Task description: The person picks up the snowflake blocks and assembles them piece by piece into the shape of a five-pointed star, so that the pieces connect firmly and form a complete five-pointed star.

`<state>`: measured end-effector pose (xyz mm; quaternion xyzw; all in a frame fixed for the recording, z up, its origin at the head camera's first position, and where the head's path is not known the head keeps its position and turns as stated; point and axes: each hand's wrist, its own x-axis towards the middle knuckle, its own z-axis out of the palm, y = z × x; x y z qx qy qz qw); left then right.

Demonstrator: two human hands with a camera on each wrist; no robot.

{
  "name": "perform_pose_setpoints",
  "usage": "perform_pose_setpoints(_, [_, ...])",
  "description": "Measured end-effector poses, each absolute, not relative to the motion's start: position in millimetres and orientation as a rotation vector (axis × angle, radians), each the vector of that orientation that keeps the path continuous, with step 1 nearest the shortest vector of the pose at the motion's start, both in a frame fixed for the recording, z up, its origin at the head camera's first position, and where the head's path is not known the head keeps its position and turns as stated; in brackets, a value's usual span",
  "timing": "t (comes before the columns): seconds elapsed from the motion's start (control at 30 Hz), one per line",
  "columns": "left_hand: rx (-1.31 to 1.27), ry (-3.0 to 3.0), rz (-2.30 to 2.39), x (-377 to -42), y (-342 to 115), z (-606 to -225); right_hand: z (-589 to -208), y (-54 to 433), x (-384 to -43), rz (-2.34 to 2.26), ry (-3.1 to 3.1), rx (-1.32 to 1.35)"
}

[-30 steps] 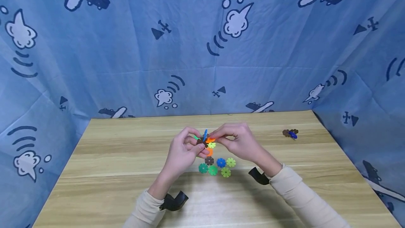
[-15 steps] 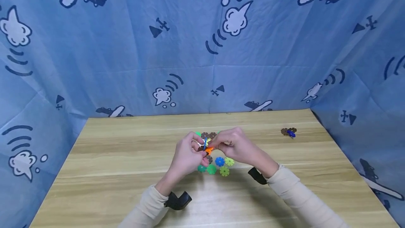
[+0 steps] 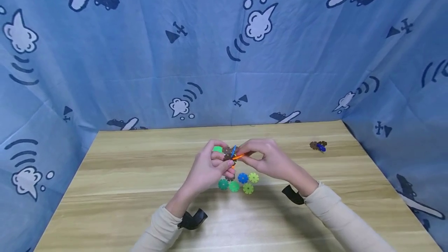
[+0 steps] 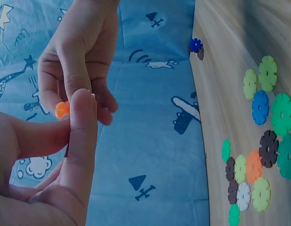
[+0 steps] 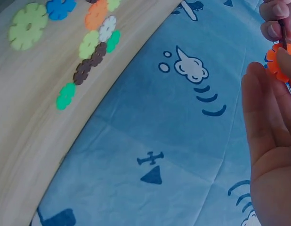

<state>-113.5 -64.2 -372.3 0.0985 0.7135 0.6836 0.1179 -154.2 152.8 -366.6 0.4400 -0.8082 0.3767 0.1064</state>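
Note:
Over the middle of the table my left hand (image 3: 204, 170) grips a dark brown notched disc (image 3: 229, 159) between thumb and fingers. A blue notched disc (image 3: 233, 151) stands upright against the brown one. My right hand (image 3: 269, 159) pinches an orange notched disc (image 3: 239, 156), seen nearly edge-on in the head view, right up at the brown disc. Whether the two interlock cannot be told. From the right wrist the orange disc (image 5: 276, 63) shows its face. In the left wrist view, fingers hide most of the brown disc.
Below the hands lie several loose notched discs, among them a blue one (image 3: 243, 178), a green one (image 3: 234, 186) and a yellow-green one (image 3: 248, 188). A joined brown and blue piece (image 3: 319, 146) lies at the far right. Blue printed cloth (image 3: 206, 49) hangs behind the wooden table (image 3: 140, 166).
Both hands dipped toward the table and then rose again with the discs. The orange disc has turned from showing its face to nearly edge-on in the head view.

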Motion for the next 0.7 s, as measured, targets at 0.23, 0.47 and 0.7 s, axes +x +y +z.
perform_pose_setpoints(0.23, [0.330, 2.113, 1.992, -111.9, -59.0, -374.8, -369.3, 170.3, -155.2, 1.121, -2.429, 1.168])
perform_pose_setpoints(0.47, [0.406, 2.370, 1.825, -110.8, -58.5, -383.8, -360.4, 218.9, -173.5, 1.094, -2.602, 0.550])
perform_pose_setpoints(0.7, [0.500, 2.703, 1.297, -113.8, -60.7, -398.0, -365.1, 277.2, -190.6, 0.943, -2.798, 0.250])
